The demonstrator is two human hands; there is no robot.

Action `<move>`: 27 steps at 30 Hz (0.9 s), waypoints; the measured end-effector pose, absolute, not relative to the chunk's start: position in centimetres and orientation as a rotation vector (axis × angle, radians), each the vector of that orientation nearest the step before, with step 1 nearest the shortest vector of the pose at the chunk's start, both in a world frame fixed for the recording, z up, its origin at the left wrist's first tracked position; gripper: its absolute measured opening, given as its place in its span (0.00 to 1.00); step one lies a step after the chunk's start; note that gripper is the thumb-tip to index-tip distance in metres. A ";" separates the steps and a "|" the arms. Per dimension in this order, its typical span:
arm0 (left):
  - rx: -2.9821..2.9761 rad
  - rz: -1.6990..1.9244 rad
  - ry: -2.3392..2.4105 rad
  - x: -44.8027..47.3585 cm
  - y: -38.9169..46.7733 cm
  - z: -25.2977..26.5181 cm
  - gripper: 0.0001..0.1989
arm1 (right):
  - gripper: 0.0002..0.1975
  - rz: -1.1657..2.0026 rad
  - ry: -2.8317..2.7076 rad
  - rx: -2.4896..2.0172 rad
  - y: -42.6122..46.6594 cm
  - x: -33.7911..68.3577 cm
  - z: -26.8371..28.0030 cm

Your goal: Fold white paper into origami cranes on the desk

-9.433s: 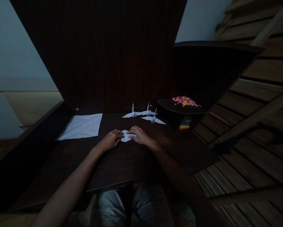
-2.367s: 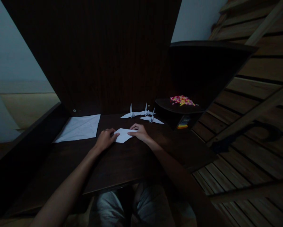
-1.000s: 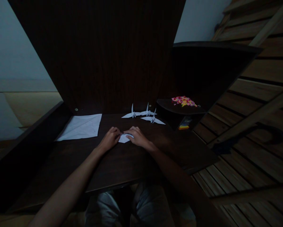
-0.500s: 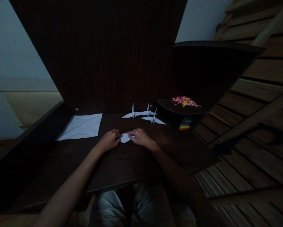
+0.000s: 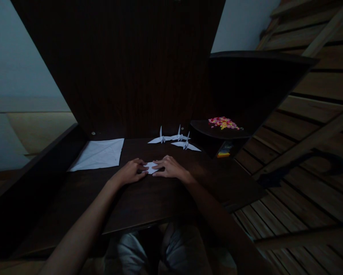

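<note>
A small folded piece of white paper (image 5: 151, 168) lies on the dark desk in front of me, its ends partly covered by my fingers. My left hand (image 5: 131, 170) grips its left side, thumb at the near edge and fingers at the far one. On the right side, my right hand (image 5: 169, 167) holds it the same way, thumb low and fingers across the top. Just beyond the hands stand three white paper cranes: a left one (image 5: 161, 139), a middle one (image 5: 179, 137) and a nearer right one (image 5: 186, 145).
A larger creased white sheet (image 5: 98, 154) lies at the desk's left, beside a raised side panel (image 5: 36, 183). On a corner shelf (image 5: 200, 128) at right sits a heap of small pink and yellow pieces (image 5: 223, 122). Below it is a small colored packet (image 5: 224, 152). A tall dark panel (image 5: 125, 68) rises behind.
Both thumbs have come down to the near edge of the folded paper, and the fingers have spread along it. The cranes and large sheet stay put.
</note>
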State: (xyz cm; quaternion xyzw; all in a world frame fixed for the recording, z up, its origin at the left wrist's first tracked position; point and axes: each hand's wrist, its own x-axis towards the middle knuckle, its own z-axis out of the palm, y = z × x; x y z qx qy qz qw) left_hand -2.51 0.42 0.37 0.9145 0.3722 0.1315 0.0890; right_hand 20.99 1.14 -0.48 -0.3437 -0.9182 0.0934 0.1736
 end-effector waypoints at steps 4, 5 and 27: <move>2.700 0.435 1.093 -2.3 0.3 0.2 0.15 | 0.12 0.258 -2.606 -0.965 1.1 20.8 -0.5; 2.694 0.443 1.091 -2.3 0.3 0.2 0.14 | 0.11 0.258 -2.602 -0.967 1.1 20.8 -0.6; 2.658 0.542 1.023 -2.3 1.2 -0.5 0.11 | 0.13 0.530 -2.337 -1.115 2.0 20.9 -1.5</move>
